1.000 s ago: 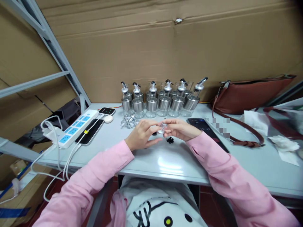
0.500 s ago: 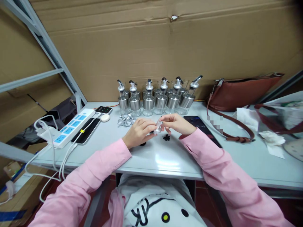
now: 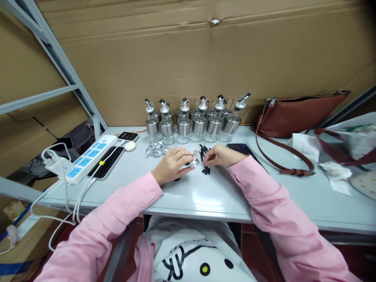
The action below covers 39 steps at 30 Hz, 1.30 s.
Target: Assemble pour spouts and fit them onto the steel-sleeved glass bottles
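Note:
My left hand (image 3: 172, 164) rests on the grey table (image 3: 205, 196), its fingers pinched on a small clear spout part (image 3: 194, 156). My right hand (image 3: 221, 155) lies just to the right of it, fingertips curled down among small black pieces (image 3: 206, 170) on the tabletop; what they pinch is too small to name. More black pieces (image 3: 203, 149) lie just beyond the fingers. Behind both hands stands a row of glass and steel dispenser bottles (image 3: 194, 125). Loose metal rings (image 3: 156, 149) lie left of the hands.
A phone (image 3: 243, 149) lies by my right wrist. A brown bag (image 3: 302, 111) with its strap sits at the right, with tissues (image 3: 336, 172) nearby. A power strip (image 3: 88, 156), another phone (image 3: 107, 161) and cables occupy the left. Cardboard backs the table.
My right hand has let go of the clear part and dropped to the black pieces on the table. My left hand keeps the part and has lowered slightly.

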Each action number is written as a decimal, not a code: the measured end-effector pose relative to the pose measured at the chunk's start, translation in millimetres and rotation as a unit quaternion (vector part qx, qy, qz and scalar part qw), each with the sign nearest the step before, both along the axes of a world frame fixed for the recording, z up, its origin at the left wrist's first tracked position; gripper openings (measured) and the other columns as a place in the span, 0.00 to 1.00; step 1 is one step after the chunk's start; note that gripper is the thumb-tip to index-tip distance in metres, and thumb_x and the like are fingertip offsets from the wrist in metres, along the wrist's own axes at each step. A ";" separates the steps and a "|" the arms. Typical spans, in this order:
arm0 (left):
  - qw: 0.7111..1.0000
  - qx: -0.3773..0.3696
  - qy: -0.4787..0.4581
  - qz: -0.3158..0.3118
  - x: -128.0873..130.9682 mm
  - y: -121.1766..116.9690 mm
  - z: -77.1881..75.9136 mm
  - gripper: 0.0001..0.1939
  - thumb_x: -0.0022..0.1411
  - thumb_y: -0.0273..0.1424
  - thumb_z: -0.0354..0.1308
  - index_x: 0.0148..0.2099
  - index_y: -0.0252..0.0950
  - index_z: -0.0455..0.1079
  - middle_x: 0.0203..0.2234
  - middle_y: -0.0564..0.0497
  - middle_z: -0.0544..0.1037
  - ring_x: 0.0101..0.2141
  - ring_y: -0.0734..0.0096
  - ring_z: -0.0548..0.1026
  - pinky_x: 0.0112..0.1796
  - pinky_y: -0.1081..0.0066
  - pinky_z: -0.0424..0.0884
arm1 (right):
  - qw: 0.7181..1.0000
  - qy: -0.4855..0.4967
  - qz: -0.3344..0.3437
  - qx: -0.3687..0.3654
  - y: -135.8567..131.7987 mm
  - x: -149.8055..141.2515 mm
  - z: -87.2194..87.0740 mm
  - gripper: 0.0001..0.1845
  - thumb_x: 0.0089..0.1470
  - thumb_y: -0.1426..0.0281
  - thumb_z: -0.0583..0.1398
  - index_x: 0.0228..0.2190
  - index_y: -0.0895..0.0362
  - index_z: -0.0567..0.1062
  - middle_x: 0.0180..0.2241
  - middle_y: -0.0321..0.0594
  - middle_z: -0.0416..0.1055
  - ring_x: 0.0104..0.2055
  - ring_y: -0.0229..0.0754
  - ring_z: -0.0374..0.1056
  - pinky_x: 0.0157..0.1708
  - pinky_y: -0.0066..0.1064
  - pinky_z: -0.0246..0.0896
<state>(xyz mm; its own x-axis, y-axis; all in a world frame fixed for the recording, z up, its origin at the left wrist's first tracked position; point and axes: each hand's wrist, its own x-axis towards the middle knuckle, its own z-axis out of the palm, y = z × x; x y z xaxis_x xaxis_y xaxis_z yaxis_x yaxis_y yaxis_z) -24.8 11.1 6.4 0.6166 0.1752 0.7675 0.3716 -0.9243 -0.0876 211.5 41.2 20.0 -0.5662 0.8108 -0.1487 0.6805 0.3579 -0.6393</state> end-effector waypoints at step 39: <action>0.999 -0.045 0.001 -0.006 -0.4 -2.4 -0.3 0.11 0.61 0.34 0.55 0.44 0.35 0.64 0.37 0.47 0.74 0.39 0.66 0.70 0.40 0.66 0.66 | 0.943 0.323 -0.068 -0.033 -21.2 -21.5 19.5 0.14 0.43 0.62 0.62 0.30 0.59 0.74 0.22 0.34 0.68 0.23 0.33 0.61 0.26 0.29 0.57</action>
